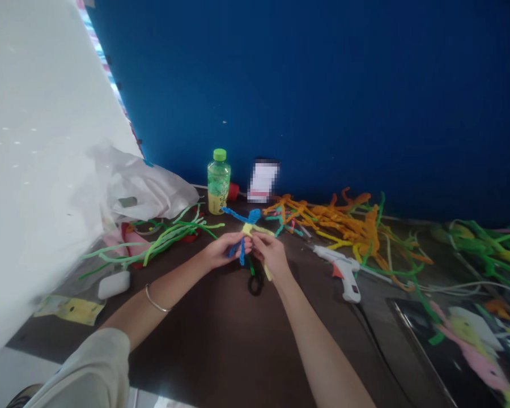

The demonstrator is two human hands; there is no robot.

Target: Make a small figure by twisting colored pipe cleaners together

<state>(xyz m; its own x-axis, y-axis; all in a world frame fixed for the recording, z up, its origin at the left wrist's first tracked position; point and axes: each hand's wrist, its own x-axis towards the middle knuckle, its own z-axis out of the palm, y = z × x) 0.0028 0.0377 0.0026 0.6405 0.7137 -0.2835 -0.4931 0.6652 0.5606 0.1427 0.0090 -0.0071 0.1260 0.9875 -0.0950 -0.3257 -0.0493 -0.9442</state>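
A small figure of blue and pale yellow fuzzy stems [254, 216] is held between my two hands near the middle of the table. My left hand [226, 249] pinches its lower left part, with blue stems hanging by the fingers. On the other side, my right hand [272, 254] closes its thumb and fingers on the pale yellow part. A yellow stem sticks out beneath the right hand. Just below the hands lies a small black loop [255, 283] on the dark table [221, 340], beside a bit of green stem.
Green stems [170, 241], a white plastic bag [161, 190] and a white case [114, 284] lie left. A green-capped bottle [219, 184] and a phone [263, 180] stand behind. Orange stems [344, 221], a corded white glue gun [342, 269] and a black tray [425, 345] are right.
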